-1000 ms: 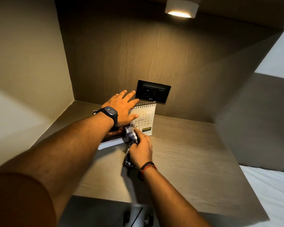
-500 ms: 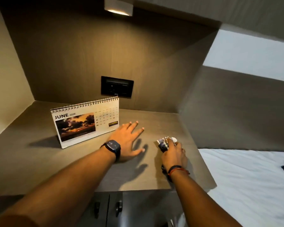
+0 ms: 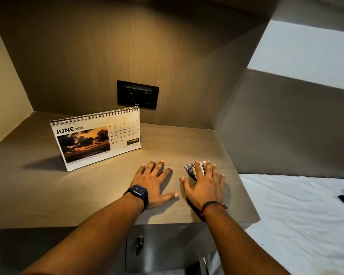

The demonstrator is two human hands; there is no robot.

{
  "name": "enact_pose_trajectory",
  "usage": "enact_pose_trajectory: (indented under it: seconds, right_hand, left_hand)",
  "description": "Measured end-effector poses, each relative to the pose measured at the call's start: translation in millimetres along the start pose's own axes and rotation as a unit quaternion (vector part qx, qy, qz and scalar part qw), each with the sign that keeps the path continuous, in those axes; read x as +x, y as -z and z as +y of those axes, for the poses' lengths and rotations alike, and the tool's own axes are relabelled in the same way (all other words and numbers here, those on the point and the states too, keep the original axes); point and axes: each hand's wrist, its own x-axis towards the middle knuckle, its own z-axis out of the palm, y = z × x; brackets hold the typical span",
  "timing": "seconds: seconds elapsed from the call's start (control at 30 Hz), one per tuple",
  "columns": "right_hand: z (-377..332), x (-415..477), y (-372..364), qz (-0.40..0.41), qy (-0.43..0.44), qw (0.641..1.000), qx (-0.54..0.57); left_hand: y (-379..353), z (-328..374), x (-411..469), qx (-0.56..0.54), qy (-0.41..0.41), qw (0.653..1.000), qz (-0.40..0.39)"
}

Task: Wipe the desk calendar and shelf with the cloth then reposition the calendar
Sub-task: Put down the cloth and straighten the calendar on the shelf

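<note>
A spiral-bound desk calendar (image 3: 95, 139) showing June 2026 and a sunset photo stands upright at the left-middle of the wooden shelf (image 3: 38, 195). To the right of the calendar, my left hand (image 3: 154, 181), with a dark watch on the wrist, lies flat on the shelf with fingers spread and nothing under it. My right hand (image 3: 205, 185) presses flat on a patterned cloth (image 3: 191, 168) near the shelf's right end. Only the cloth's far left corner shows beyond my fingers. Both hands are apart from the calendar.
A black socket panel (image 3: 137, 94) sits on the back wall behind the calendar. Side walls close the niche on the left and right. A white bed (image 3: 298, 215) lies below right of the shelf. Cabinet doors with a dark handle (image 3: 139, 245) are under the front edge.
My left hand has let go of the calendar, which now stands alone at the left. Both hands moved right along the shelf, and my right hand flattened onto the cloth.
</note>
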Motion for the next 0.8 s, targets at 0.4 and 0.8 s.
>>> enact_pose_trajectory:
  seconds: [0.4, 0.8]
  right_hand:
    - [-155.0, 50.1, 36.7, 0.023, 0.050, 0.928, 0.370]
    - [-229.4, 94.9, 41.3, -0.146, -0.021, 0.793, 0.591]
  left_hand:
    - [66.0, -91.0, -45.9, -0.164, 0.323, 0.854, 0.373]
    - [85.3, -131.5, -34.2, -0.432, 0.406, 0.699, 0.399]
